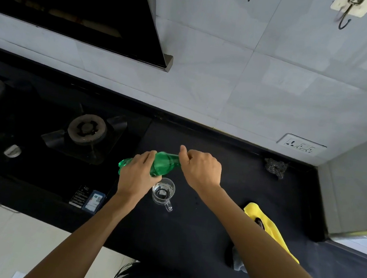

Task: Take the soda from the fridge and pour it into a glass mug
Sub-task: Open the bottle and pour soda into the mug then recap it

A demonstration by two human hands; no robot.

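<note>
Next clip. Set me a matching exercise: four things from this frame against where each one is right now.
Things:
1 bottle
2 mug
3 cloth
4 socket

Places:
A on the wall
B held by the left hand and right hand
C upright, just below the bottle
D lying on the counter's right side

Pairs: 1-B, 2-C, 3-D, 4-A
</note>
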